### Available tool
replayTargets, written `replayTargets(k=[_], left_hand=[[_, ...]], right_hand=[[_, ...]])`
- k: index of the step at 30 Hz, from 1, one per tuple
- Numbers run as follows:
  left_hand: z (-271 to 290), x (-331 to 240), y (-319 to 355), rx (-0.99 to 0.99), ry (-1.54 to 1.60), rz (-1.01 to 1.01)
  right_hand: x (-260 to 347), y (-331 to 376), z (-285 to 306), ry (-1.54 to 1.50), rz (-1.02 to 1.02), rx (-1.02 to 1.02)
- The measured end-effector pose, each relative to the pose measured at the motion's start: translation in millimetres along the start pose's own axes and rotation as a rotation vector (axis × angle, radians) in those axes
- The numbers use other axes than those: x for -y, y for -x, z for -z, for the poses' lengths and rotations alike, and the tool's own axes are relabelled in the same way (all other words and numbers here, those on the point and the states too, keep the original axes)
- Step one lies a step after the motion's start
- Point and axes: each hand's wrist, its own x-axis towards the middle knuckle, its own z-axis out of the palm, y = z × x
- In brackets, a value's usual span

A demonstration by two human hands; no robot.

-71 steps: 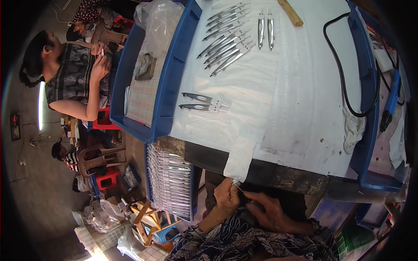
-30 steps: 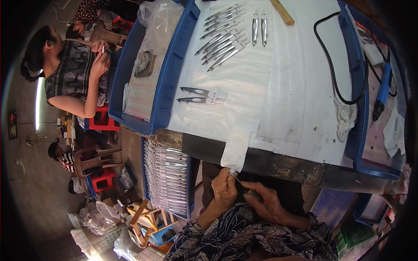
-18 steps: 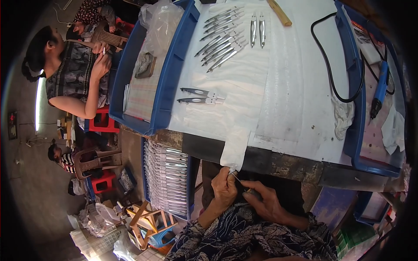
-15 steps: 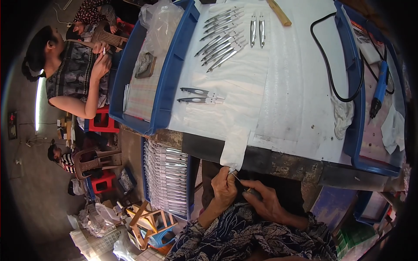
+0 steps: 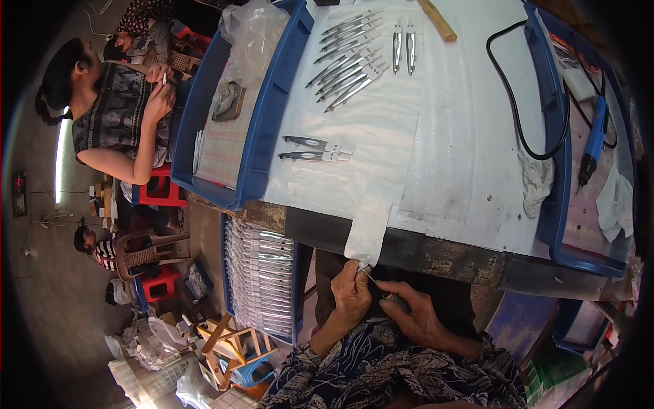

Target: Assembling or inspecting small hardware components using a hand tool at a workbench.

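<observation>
At the table's front edge, my left hand (image 5: 351,294) is closed, pinching a small pale piece (image 5: 364,266) against the hanging end of a white cloth (image 5: 366,235). My right hand (image 5: 419,317) is wrapped round a thin-shafted hand tool (image 5: 392,299) with a dark handle. Its thin shaft points at the pale piece; whether the tip touches cannot be made out. Beyond my hands, two slim metal pieces (image 5: 313,155) with pale ends lie on the cloth. Farther back lie a slanted row of similar silver pieces (image 5: 344,68) and two upright ones (image 5: 404,49).
A blue tray (image 5: 253,129) with a plastic bag stands left; another blue tray (image 5: 548,82) at the right holds a blue corded tool (image 5: 594,140). A wooden handle (image 5: 437,20) lies at the back. Below left, a crate holds many silver pieces (image 5: 262,276). A co-worker (image 5: 122,109) sits left.
My hands hold almost the same place and grip. At the far left, a person in the background and the chair there have shifted slightly.
</observation>
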Motion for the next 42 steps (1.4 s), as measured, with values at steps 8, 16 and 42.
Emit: replayTargets(k=[8, 16, 42], left_hand=[[-1, 1, 1, -0.001, -0.025, -0.009], [1, -3, -2, 0.012, -0.029, 0.000], [2, -4, -2, 0.038, -0.027, 0.047]], right_hand=[[-3, 0, 1, -0.011, 0.025, -0.004], [0, -2, 8, -0.035, -0.074, 0.071], [-4, -4, 11, -0.062, -0.039, 0.083]])
